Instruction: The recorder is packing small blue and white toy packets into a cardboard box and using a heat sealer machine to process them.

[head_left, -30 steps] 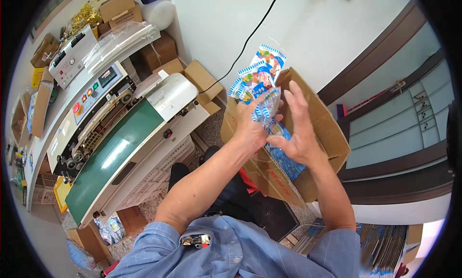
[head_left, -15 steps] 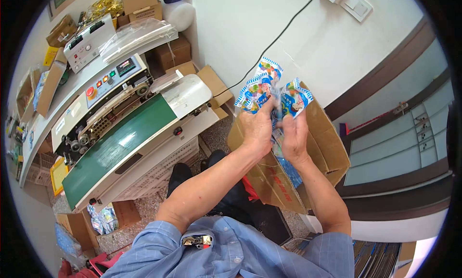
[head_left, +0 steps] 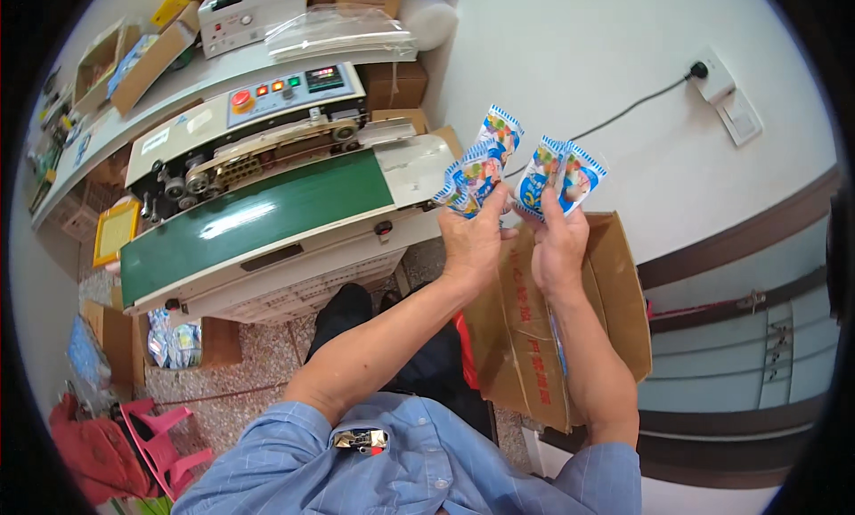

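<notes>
My left hand is closed on several small blue-and-white printed packets, fanned out above the thumb. Close beside it on the right, my right hand pinches further blue-and-white packets, with the thumb across their lower end. Both bunches are held up, slightly apart, above the far edge of an open cardboard box. My right forearm crosses over the box and hides much of its inside.
To the left stands a sealing machine with a green conveyor belt and a control panel. A small box of packets sits on the floor near a pink stool. A black cable runs to the wall socket.
The view has turned, so the machine sits further right. My hands have parted a little, and the right one now shows more packets spread out than before.
</notes>
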Demonstrator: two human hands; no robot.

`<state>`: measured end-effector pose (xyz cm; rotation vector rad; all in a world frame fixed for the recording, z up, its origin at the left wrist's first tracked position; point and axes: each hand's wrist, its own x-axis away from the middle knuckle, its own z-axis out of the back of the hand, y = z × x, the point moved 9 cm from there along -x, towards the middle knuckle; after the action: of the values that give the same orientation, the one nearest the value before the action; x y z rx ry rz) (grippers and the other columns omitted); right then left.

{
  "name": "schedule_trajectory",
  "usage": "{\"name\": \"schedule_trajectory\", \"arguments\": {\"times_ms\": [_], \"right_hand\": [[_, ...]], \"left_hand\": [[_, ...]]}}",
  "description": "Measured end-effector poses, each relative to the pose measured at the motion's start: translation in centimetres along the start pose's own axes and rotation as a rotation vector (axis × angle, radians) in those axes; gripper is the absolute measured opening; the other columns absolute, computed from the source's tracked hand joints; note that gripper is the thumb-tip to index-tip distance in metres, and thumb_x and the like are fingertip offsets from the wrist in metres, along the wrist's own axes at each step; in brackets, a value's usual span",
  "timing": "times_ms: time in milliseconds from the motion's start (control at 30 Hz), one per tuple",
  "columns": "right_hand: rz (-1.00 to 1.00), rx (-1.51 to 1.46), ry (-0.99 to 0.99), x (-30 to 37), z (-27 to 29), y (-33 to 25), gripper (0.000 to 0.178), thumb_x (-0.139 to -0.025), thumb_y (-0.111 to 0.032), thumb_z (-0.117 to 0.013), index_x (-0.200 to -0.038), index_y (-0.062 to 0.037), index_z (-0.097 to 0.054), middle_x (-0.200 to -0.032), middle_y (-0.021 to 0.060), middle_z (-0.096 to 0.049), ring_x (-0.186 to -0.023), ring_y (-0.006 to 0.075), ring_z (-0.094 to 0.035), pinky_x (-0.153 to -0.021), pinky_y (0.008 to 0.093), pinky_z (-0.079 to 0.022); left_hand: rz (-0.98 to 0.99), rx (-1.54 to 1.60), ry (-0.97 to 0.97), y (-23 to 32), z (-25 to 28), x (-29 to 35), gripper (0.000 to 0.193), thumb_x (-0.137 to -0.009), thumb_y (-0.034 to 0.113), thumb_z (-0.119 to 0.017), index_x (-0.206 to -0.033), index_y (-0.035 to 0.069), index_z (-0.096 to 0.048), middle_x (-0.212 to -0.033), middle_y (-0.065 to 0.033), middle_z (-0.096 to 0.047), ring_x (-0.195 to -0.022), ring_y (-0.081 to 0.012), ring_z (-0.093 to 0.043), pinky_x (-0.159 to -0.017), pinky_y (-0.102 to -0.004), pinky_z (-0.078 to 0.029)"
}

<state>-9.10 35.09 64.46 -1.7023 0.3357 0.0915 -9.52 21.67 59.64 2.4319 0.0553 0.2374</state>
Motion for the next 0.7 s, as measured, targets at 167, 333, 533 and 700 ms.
{"name": "schedule_trajectory", "arguments": {"times_ms": [167,333,533,700], "right_hand": [[-0.325,-0.169,-0.119,-1.5,-2.7,3.5,0.039,-0.097,-0.027,-0.06,-0.126,-0.0039,-0.052,-0.109,0.0111,-0.067,-0.099,0.0214,-0.068,-0.069,0.0314,-0.061],[-0.489,-0.236,-0.168,-3.0,-6.0,8.1,0.041,-0.095,-0.031,-0.062,-0.124,-0.0032,-0.055,-0.104,0.0109,-0.069,-0.096,0.021,-0.069,-0.064,0.028,-0.06],[-0.528,-0.254,-0.123,-3.3,-10.6,13.3,0.032,-0.092,-0.022,-0.067,-0.114,-0.0018,-0.058,-0.099,0.0081,-0.069,-0.082,0.0176,-0.069,-0.065,0.0296,-0.061],[-0.488,-0.169,-0.059,-3.5,-11.6,17.7,0.03,-0.09,-0.016,-0.068,-0.113,-0.001,-0.058,-0.098,0.0084,-0.069,-0.079,0.0188,-0.07,-0.059,0.0301,-0.061]], "left_hand": [[-0.109,0.059,0.021,3.5,5.3,-0.9,0.021,-0.089,0.013,-0.068,-0.107,0.004,-0.064,-0.094,-0.0021,-0.066,-0.077,-0.0111,-0.064,-0.05,-0.0262,-0.056],[-0.199,-0.053,0.068,7.6,11.3,0.9,0.024,-0.089,0.012,-0.068,-0.111,0.002,-0.063,-0.097,-0.0038,-0.066,-0.083,-0.0136,-0.066,-0.053,-0.028,-0.057],[-0.258,-0.142,0.173,11.0,19.6,5.3,0.024,-0.089,0.008,-0.067,-0.111,0.002,-0.062,-0.097,-0.0059,-0.066,-0.083,-0.0153,-0.067,-0.055,-0.0289,-0.059],[-0.227,-0.181,0.188,12.0,22.8,7.3,0.027,-0.089,0.007,-0.065,-0.115,0.002,-0.059,-0.095,-0.008,-0.066,-0.084,-0.0192,-0.068,-0.053,-0.0301,-0.058]]}}
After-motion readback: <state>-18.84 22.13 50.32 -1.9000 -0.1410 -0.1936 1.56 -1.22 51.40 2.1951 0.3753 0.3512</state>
